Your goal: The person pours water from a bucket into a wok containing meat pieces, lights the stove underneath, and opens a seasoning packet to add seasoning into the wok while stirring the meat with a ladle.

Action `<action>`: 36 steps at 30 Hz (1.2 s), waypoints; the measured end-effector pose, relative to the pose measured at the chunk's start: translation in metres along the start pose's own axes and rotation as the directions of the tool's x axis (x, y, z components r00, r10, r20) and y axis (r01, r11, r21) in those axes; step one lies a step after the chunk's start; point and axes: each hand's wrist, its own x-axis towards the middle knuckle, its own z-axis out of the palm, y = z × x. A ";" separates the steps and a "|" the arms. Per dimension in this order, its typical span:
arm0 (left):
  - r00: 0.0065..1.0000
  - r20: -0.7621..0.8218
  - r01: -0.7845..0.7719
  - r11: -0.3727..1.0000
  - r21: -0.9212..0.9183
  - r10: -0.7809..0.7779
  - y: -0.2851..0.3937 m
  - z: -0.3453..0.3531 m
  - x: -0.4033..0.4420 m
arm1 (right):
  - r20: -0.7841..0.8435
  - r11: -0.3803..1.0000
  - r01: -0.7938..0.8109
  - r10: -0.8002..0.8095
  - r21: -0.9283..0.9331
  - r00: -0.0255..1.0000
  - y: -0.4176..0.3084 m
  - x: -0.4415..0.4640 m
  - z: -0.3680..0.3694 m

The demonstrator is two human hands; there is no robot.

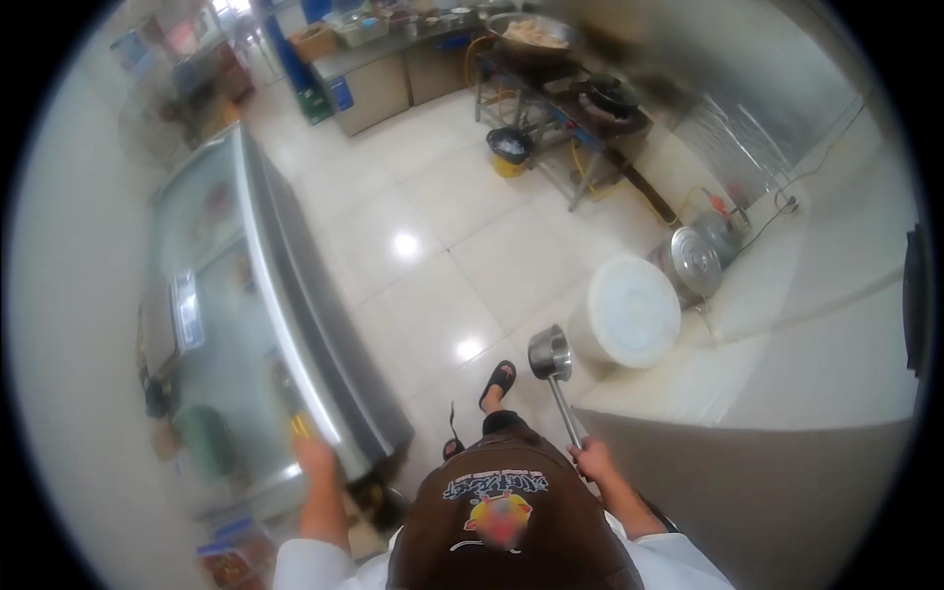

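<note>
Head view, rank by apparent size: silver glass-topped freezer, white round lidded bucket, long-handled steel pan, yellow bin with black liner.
1. Silver glass-topped freezer
2. White round lidded bucket
3. Long-handled steel pan, handle included
4. Yellow bin with black liner
Handle excluded, those last two look alike; unranked.

A shiny silver metal dipper (551, 356) with a deep round cup and a long, straight, slim handle is gripped near the handle's end in the right hand (590, 460). Its cup lies ahead of that hand and slightly inward. At the left hand's (315, 455) fingertips is a small, blurred yellow object (301, 425); whether held is unclear.
</note>
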 end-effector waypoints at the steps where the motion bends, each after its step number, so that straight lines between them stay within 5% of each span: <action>1: 0.987 0.148 0.055 0.998 0.023 -0.057 0.030 -0.038 0.011 | 0.014 1.000 -0.014 0.014 -0.014 1.000 -0.033 0.005 -0.006; 2: 0.956 0.271 0.105 0.993 0.058 -0.117 0.036 -0.062 0.036 | 0.017 0.998 -0.051 0.052 -0.035 0.999 -0.062 0.017 0.017; 4: 0.992 0.093 -0.107 0.969 0.223 0.088 0.014 -0.007 0.035 | -0.006 0.998 0.013 -0.013 -0.059 1.000 -0.041 0.081 0.002; 6: 0.987 0.129 -0.112 0.983 0.147 0.094 0.009 -0.001 0.058 | -0.063 0.978 0.086 -0.100 -0.189 0.993 -0.060 0.119 -0.029; 9: 0.938 0.321 0.163 0.984 -0.078 -0.130 0.034 0.029 0.099 | 0.065 1.000 -0.016 0.018 -0.022 0.998 -0.122 0.193 -0.118; 12: 0.965 0.262 -0.027 0.978 0.205 -0.029 0.029 0.012 0.098 | 0.043 0.994 -0.046 0.042 0.104 0.998 -0.170 0.160 -0.117; 19: 0.860 0.459 -0.449 0.755 0.478 0.221 0.210 0.011 0.154 | -0.109 0.954 -0.112 0.147 0.280 0.983 -0.205 0.259 -0.191; 21: 0.742 0.562 -0.655 0.571 0.494 0.365 0.255 0.036 0.190 | -0.181 0.937 -0.130 0.196 0.324 0.964 -0.184 0.254 -0.158; 23: 0.482 0.700 -0.863 0.147 0.483 0.528 0.335 0.076 0.227 | -0.477 0.992 -0.119 0.128 0.050 0.869 -0.177 0.246 -0.117; 24: 0.399 0.700 -0.887 0.056 0.458 0.593 0.370 0.116 0.249 | -0.468 0.987 -0.136 0.160 0.085 0.869 -0.179 0.247 -0.114; 25: 0.563 0.316 -0.816 0.575 0.063 0.764 0.416 0.173 0.278 | -0.468 0.960 -0.218 0.275 0.173 0.840 -0.190 0.232 -0.100; 26: 0.599 0.593 -0.573 0.805 -0.152 0.538 0.488 0.202 0.265 | -0.455 0.922 -0.290 0.381 0.258 0.805 -0.206 0.226 -0.096; 27: 0.421 0.466 -0.790 0.567 -0.234 0.778 0.556 0.214 0.243 | -0.482 0.913 -0.306 0.403 0.269 0.778 -0.214 0.211 -0.086; 28: 0.255 0.724 -0.879 0.466 -0.103 0.641 0.633 0.224 0.225 | -0.510 0.903 -0.325 0.427 0.280 0.747 -0.221 0.196 -0.070; 29: 0.161 0.805 -0.845 0.502 -0.187 0.570 0.681 0.257 0.210 | -0.511 0.870 -0.328 0.485 0.369 0.710 -0.219 0.176 -0.051; 31: -0.057 0.706 -0.909 0.256 -0.330 0.706 0.804 0.250 0.132 | -0.525 0.839 -0.357 0.538 0.412 0.660 -0.223 0.158 -0.009; 33: -0.169 0.620 -0.922 0.099 -0.374 0.767 0.876 0.247 0.054 | 0.104 0.200 -0.368 0.743 0.908 0.661 -0.239 0.133 0.022; 36: -0.291 0.657 -0.912 0.007 -0.411 0.695 0.917 0.290 -0.044 | 0.334 -0.149 -0.344 0.744 0.927 0.579 -0.252 0.106 0.081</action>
